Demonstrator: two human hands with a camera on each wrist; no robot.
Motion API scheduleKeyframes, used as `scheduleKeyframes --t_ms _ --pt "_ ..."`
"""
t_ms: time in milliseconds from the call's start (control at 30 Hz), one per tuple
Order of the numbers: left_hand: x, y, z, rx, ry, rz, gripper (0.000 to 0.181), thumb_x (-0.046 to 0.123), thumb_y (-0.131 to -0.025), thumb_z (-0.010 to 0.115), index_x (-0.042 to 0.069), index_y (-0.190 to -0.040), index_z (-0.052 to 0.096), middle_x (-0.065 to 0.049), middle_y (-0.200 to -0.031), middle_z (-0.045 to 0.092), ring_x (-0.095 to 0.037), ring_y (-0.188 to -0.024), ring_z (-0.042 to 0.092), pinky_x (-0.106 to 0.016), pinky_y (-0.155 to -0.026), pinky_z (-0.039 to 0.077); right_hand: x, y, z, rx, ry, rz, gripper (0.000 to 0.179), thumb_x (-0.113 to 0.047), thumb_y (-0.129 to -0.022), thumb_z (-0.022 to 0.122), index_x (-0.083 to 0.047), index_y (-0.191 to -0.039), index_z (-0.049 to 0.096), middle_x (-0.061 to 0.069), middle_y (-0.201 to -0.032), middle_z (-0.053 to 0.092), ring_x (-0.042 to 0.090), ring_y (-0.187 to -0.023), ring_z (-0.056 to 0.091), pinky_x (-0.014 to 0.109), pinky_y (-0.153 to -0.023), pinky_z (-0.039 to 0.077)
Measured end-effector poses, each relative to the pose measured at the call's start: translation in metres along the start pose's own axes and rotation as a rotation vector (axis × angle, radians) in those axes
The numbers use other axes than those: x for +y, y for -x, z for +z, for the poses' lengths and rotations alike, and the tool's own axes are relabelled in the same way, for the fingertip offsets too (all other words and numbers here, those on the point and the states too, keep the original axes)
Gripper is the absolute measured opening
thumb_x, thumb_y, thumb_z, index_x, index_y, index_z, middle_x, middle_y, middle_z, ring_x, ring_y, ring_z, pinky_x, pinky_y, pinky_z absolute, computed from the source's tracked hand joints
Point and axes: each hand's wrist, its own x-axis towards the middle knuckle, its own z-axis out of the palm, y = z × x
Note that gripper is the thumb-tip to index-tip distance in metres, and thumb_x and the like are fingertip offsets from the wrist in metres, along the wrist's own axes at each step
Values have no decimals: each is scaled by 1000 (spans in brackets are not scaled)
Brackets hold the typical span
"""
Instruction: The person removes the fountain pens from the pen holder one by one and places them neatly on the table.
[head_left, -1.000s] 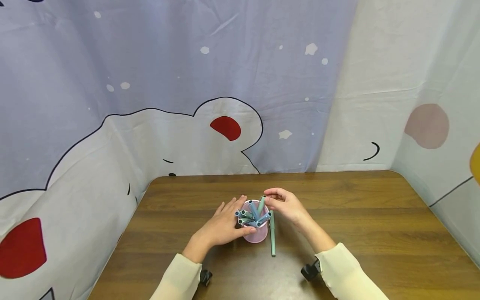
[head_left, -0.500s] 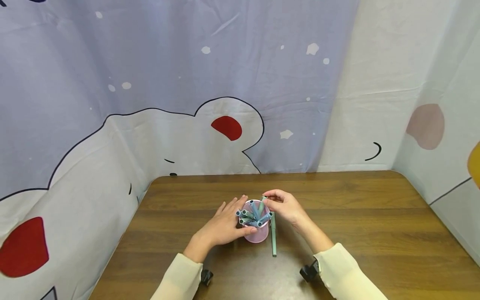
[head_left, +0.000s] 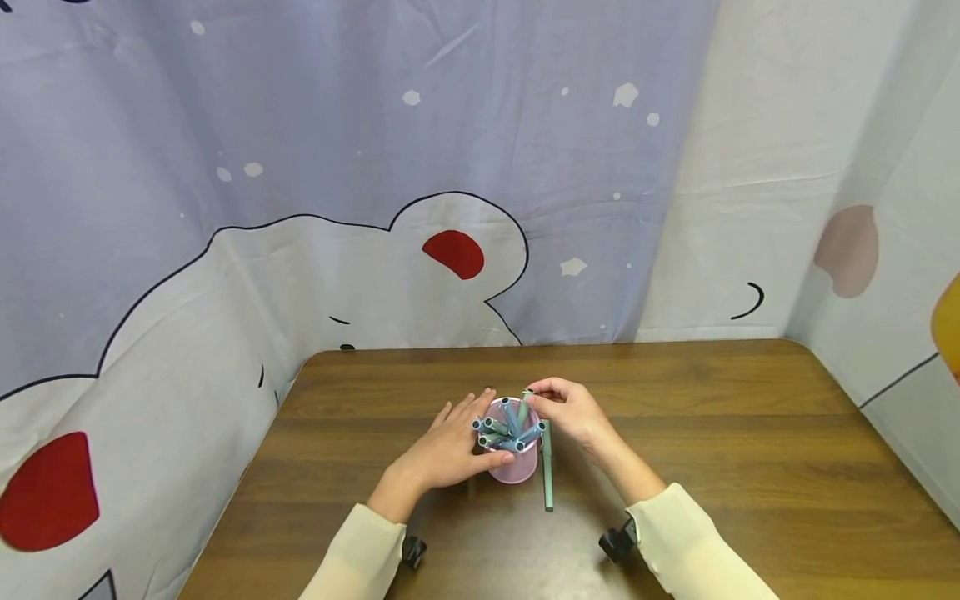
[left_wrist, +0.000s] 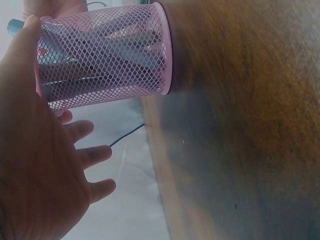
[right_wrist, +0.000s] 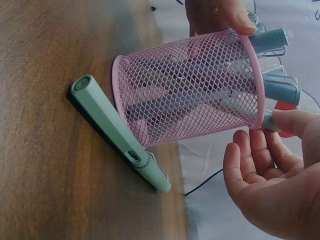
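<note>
A pink mesh pen holder [head_left: 513, 471] stands upright on the wooden table, filled with several blue and green capped pens [left_wrist: 16, 26]. My left hand [head_left: 446, 454] spans its left side, thumb at the near rim and forefinger at the far rim; the other fingers [left_wrist: 95, 156] stretch out past the mesh. At the holder's far right edge my right hand [head_left: 573, 417] pinches the top of a green pen [head_left: 523, 408] standing in it. The pen's lower part is inside the holder. Another green pen [right_wrist: 110, 125] lies on the table just right of the holder's base.
The wooden table [head_left: 712, 433] stretches out on both sides of the hands. Behind it and along the sides hangs a printed curtain [head_left: 337, 275]. Black wrist straps [head_left: 618, 542] show below the cream sleeves [head_left: 356, 554].
Almost nothing moves. The green pen in my right hand shifts very slightly, and both hands keep their places at the holder.
</note>
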Motion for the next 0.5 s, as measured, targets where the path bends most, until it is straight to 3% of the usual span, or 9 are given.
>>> scheduleKeyframes --t_ms 200,400,500 --pt "-1 -2 2 10 -4 4 104 81 -88 47 19 -164 14 1 -170 18 -25 -156 16 -57 -124 11 -5 -1 0 11 -58 -33 27 -9 -95 69 6 -117 67 7 -99 69 13 -90 66 27 -83 57" --pt "-2 -2 2 12 0 0 106 83 -87 46 19 -164 13 1 -169 19 -25 -156 17 -57 -124 11 -16 1 -4 15 -144 -82 32 -8 -97 67 10 -122 62 10 -102 67 14 -93 66 44 -94 57" --pt "-1 -1 2 13 4 1 106 82 -87 47 18 -164 14 0 -169 20 -27 -156 18 -57 -124 11 -25 3 -7 31 -180 -119 31 -9 -98 66 9 -122 62 12 -104 67 13 -94 67 45 -95 57"
